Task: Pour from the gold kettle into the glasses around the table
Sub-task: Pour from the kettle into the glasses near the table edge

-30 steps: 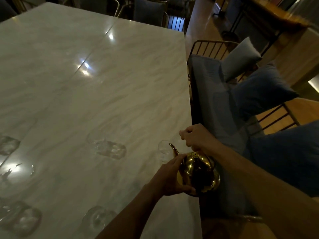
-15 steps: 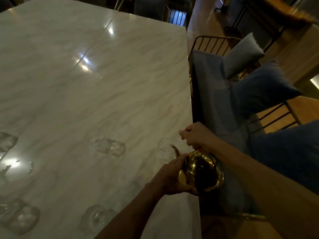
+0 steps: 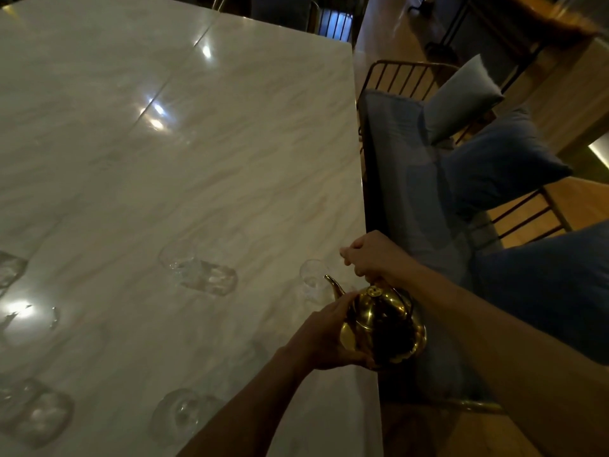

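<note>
A shiny gold kettle [image 3: 385, 328] hangs over the right edge of the marble table [image 3: 204, 166], its curved spout aimed at a clear glass [image 3: 313, 282] just beyond it. My right hand [image 3: 369, 255] grips the kettle's top handle. My left hand [image 3: 329, 338] cups the kettle's belly from below and the left. Another clear glass [image 3: 197, 270] stands further left on the table, and a third glass [image 3: 179, 415] is near my left forearm. No stream of liquid is visible in the dim light.
Several more glasses [image 3: 36, 415] sit along the table's left side. A metal-framed bench with a blue seat cushion [image 3: 405, 179] and pillows [image 3: 497, 163] runs tight along the table's right edge. Wooden floor and another table lie beyond.
The kettle and both hands have held almost still beside the glass; the view has shifted slightly, with the kettle a touch lower and to the right.
</note>
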{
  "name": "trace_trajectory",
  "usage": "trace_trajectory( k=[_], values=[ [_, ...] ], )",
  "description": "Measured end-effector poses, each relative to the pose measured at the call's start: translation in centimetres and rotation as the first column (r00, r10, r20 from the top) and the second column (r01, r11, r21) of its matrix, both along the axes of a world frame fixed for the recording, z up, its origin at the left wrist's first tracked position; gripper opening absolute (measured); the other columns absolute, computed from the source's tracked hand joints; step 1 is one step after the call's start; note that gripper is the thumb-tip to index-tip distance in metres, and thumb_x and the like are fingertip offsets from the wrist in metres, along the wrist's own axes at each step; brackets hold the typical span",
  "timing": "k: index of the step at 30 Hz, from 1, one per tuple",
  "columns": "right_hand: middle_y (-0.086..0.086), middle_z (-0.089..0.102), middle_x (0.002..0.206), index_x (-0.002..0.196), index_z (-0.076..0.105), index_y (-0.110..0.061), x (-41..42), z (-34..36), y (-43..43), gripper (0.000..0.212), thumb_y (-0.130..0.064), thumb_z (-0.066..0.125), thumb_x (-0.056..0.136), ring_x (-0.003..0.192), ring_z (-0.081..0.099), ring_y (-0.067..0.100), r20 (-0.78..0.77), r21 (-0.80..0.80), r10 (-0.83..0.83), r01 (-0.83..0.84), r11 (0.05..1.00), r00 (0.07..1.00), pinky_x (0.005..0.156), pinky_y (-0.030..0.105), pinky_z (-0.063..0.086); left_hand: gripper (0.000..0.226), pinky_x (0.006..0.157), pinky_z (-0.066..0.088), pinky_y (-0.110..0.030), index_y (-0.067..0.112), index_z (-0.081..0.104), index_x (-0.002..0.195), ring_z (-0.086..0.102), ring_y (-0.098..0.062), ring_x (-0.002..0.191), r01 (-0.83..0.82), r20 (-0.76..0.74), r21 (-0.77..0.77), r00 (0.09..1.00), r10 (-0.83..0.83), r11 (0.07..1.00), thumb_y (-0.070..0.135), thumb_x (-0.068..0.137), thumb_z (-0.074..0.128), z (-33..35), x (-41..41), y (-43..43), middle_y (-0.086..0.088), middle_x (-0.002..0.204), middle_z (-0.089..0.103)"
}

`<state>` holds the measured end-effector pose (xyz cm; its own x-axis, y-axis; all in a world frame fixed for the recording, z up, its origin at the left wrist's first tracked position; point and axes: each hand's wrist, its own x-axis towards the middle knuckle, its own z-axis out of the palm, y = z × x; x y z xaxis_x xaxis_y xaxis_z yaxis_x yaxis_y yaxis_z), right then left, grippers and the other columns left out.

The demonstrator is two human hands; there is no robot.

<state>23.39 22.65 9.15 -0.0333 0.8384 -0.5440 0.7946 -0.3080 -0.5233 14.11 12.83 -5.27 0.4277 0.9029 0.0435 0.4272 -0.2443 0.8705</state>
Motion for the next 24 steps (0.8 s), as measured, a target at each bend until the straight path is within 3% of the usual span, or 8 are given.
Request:
trace_trajectory(
  k=[11,19,24],
  values=[
    [0.005,0.052,0.059,0.085,0.066,-0.007,0.01,0.17,0.09,0.025,-0.025,0.055,0.098,0.041,0.035,0.01,0.029,-0.014,0.024,-0.024,1.0,0.999,0.038,0.019,0.032,0.108,0.103,0.043,-0.023,0.038,0.022,0.151,0.042,0.002,0.132,0.004,0.031,-0.026,0.999,-0.003,1.0,0.046,0.066,0.088,0.1,0.07,-0.12,0.017,0.149,0.043],
    [0.004,0.05,0.058,0.091,0.067,-0.005,0.16,0.16,0.07,0.025,-0.025,0.055,0.098,0.041,0.035,0.009,0.02,-0.018,0.02,-0.02,1.0,1.0,0.037,0.019,0.031,0.109,0.106,0.047,-0.034,0.034,0.023,0.152,0.047,-0.008,0.133,0.015,0.03,-0.036,0.999,-0.014,0.999,0.049,0.065,0.087,0.11,0.23,0.0,0.014,0.149,0.044],
    [0.004,0.051,0.058,0.086,0.067,-0.007,0.23,0.07,0.14,0.025,-0.026,0.055,0.098,0.042,0.036,0.01,0.022,-0.018,0.018,-0.018,1.0,1.0,0.04,0.02,0.032,0.108,0.099,0.035,-0.01,0.036,0.022,0.151,0.042,-0.001,0.132,0.011,0.05,-0.044,0.999,-0.009,0.999,0.043,0.067,0.088,0.22,0.34,-0.07,0.013,0.15,0.043]
  ],
)
